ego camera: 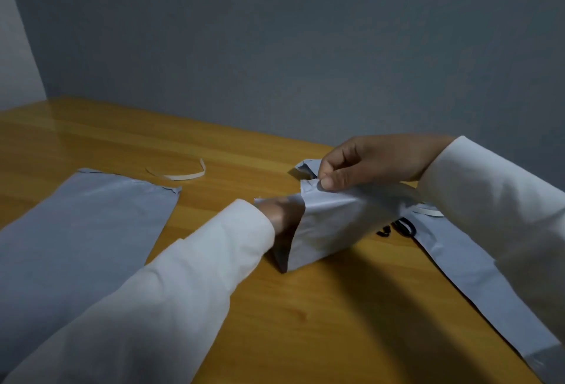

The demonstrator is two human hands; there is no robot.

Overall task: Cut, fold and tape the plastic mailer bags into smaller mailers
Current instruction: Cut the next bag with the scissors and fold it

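1. Setting: yellow-brown wooden worktop (305,307) against a plain grey wall; dim light.
2. Task item: a grey mailer bag (342,224) sits right of centre on the worktop, puffed open into a boxy shape, its near corner resting on the wood.
3. Right hand (367,163): thumb and forefinger pinch the bag's upper far edge and hold it raised. Fingers (331,182) are clamped together on the film.
4. Left hand (281,215): pushed inside the bag's open left end. Only the wrist and back of the hand show, so whether its fingers are apart or together cannot be told.
5. Other items: a second flat mailer (85,224) lies at left under the left sleeve. A long grey piece (477,276) runs along the right edge. A white peel strip (180,174) curls at the far left, another (428,211) lies near the right sleeve. Dark loops (397,229) behind the bag look like scissor handles, not certain.
6. Handling judgement: the film is light, soft and slippery, creases readily and will not hold a fold unpressed. Best held at seams or edges, pinched, with the other hand flattening from inside.
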